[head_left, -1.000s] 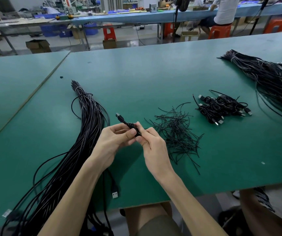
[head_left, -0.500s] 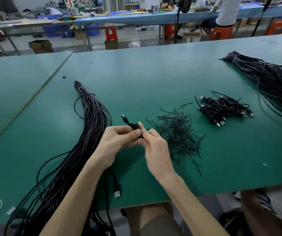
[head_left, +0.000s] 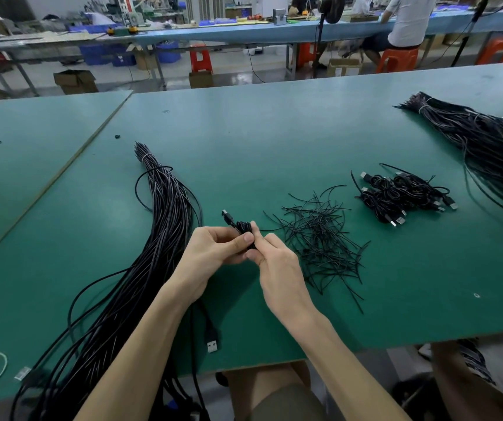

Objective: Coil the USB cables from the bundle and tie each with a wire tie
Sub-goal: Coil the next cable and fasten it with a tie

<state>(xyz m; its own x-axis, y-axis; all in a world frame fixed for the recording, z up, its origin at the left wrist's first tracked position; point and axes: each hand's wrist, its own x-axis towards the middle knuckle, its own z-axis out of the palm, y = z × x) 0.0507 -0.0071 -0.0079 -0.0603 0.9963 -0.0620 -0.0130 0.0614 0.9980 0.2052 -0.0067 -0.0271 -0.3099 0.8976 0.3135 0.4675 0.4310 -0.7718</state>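
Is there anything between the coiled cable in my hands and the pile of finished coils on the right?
Only the loose wire ties, lying flat on the table between the coiled cable and the finished coils. Carried above them, the path looks clear.

Nothing here can be read: no text, brand, number or sign. A small pale tag (head_left: 22, 373) on the cable bundle (head_left: 165, 226), at about 8 o'clock, is too blurred to make out. The cardboard boxes (head_left: 75, 81) toward 11 o'clock show no legible print.
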